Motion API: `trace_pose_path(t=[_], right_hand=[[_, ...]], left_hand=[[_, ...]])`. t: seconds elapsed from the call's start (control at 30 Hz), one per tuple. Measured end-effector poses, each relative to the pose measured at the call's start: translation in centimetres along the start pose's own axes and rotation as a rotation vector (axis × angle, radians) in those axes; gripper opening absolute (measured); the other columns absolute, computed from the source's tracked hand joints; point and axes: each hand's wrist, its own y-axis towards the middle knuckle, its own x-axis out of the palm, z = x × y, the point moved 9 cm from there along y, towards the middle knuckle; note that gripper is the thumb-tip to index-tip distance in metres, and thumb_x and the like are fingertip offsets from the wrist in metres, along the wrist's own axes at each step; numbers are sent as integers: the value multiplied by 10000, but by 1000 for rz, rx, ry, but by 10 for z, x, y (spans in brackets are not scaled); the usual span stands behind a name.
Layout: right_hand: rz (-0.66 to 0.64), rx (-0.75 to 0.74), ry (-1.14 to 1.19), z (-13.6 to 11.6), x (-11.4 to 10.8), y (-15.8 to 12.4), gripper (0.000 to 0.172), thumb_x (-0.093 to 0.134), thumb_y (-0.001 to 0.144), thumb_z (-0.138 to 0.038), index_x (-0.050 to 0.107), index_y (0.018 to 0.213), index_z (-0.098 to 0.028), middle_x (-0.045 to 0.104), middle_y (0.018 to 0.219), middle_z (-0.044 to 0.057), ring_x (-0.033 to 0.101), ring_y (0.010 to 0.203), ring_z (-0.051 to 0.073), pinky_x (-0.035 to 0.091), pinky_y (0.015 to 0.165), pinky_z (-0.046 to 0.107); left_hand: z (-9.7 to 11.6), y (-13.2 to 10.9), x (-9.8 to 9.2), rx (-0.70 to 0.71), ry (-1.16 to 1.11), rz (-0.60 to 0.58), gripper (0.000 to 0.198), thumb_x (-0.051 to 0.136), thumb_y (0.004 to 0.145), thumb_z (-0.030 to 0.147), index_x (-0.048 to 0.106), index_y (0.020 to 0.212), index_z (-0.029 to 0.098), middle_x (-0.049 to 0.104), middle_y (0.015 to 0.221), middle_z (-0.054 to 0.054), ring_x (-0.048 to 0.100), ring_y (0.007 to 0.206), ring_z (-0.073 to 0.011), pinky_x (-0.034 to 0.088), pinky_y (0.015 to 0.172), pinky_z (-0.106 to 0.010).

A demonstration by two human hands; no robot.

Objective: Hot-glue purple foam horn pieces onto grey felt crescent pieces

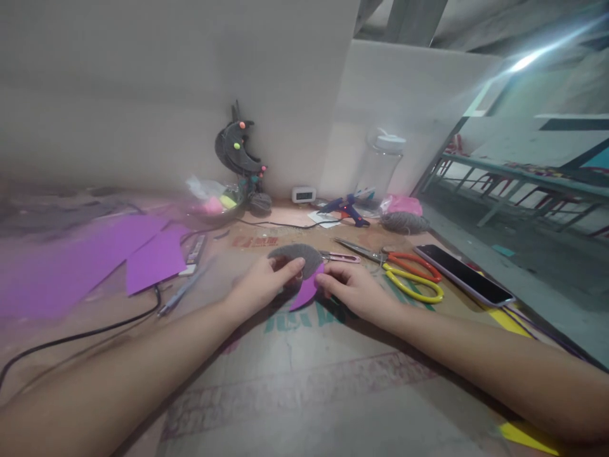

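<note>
Head view: left hand [266, 279] pressing grey felt piece [297, 256], right hand [352, 287] pinching purple cutout [307, 291] tucked beneath it, mid-desk [304, 393]; best aligned by steady fingertip pressure along the overlap; scissors [409, 270] just beside.

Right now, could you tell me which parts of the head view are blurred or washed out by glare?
In the head view, the left side smears, softening the purple sheets; a glare streak whitens the upper right; straight edges bow from lens distortion; the left hand, right hand and scissors stay fairly sharp.
</note>
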Motion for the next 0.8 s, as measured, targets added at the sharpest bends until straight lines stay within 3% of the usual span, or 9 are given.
trace_pose_path(t=[0.2,0.37,0.57,0.8], right_hand=[[-5,46,90,8,-1,-1,313,522,888,-357,534,636,-172,529,592,-23,482,553,95,372,551,231],[4,77,170,13,-2,1,307,544,876,-418,549,691,-172,537,595,-28,480,534,89,355,516,227],[69,116,192,17,-9,2,272,605,825,-401,556,691,-169,517,550,-46,450,497,77,334,499,225],[2,141,210,13,-1,0,314,612,818,-396,524,619,-170,527,531,-34,445,481,74,319,475,223]], left_hand=[[1,-2,7,58,101,-78,364,618,773,522,650,807,161,662,745,-11,580,659,-154,429,627,-258],[-1,-2,6,45,139,-52,345,611,777,506,646,780,163,662,736,-20,580,640,-154,426,597,-255],[3,-3,13,54,75,-126,320,596,797,480,640,769,164,662,740,-17,594,683,-157,447,665,-265],[16,-2,-2,134,123,-16,286,545,840,413,589,692,172,588,638,23,520,612,-128,394,595,-240]])
